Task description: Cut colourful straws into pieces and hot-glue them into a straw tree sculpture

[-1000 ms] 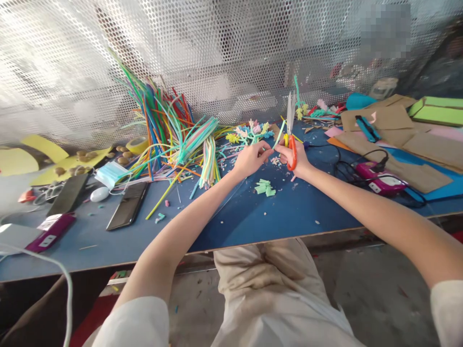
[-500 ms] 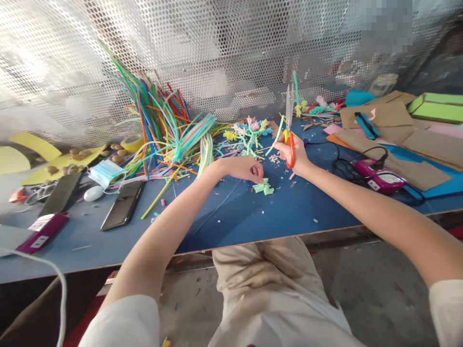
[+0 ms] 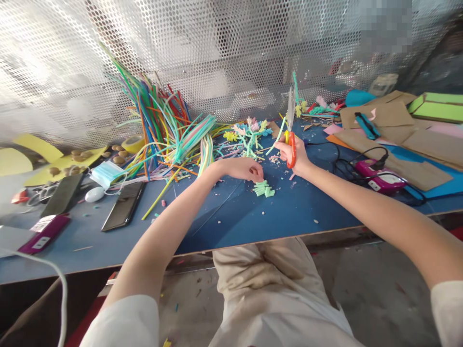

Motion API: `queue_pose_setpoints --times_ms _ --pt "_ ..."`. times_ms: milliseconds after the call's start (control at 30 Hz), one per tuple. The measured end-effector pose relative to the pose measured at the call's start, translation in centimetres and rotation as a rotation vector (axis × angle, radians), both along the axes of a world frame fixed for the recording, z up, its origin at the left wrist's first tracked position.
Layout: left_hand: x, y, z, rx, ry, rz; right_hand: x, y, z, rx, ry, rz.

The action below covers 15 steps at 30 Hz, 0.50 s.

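My right hand (image 3: 294, 153) is closed round the orange and yellow handles of the scissors (image 3: 290, 118), whose blades point up and away. A pale green pipe cleaner (image 3: 275, 141) sticks out by the fingertips of that hand. My left hand (image 3: 249, 170) is curled on the blue table, its fingers bent in beside a small pile of cut light green pieces (image 3: 264, 189); what its fingertips hold, if anything, is too small to make out. Just behind my hands stands a branching pipe-cleaner piece (image 3: 250, 137) in green, pink, yellow and blue.
A large bundle of colourful pipe cleaners (image 3: 155, 120) leans at the back left. A phone (image 3: 123, 206), a face mask (image 3: 105, 173) and a white mouse (image 3: 94, 194) lie left. Brown paper (image 3: 376, 116) and a magenta power strip (image 3: 383, 177) with black cables are at right.
The light green pile beside my left hand shows more of its pieces. The pipe cleaner at my right hand has shifted slightly, and its upper end now looks bent. Both hands have barely moved.
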<state>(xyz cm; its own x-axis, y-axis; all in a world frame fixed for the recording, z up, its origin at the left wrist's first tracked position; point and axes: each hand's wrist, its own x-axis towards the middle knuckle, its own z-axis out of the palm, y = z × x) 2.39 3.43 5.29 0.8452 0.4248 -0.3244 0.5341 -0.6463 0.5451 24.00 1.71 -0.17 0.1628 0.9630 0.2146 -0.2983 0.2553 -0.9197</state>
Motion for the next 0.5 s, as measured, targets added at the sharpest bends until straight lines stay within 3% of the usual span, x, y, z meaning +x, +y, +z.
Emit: queue_pose_setpoints --times_ms 200,400,500 --pt "0.39 -0.48 0.22 0.062 -0.086 -0.008 0.00 0.01 -0.05 0.014 0.007 0.009" --pt "0.17 -0.36 0.86 -0.035 -0.089 -0.015 0.03 -0.03 -0.07 -0.029 0.018 0.018" --pt "0.15 -0.33 0.90 0.006 -0.102 -0.007 0.05 0.04 -0.15 -0.018 0.020 0.020"
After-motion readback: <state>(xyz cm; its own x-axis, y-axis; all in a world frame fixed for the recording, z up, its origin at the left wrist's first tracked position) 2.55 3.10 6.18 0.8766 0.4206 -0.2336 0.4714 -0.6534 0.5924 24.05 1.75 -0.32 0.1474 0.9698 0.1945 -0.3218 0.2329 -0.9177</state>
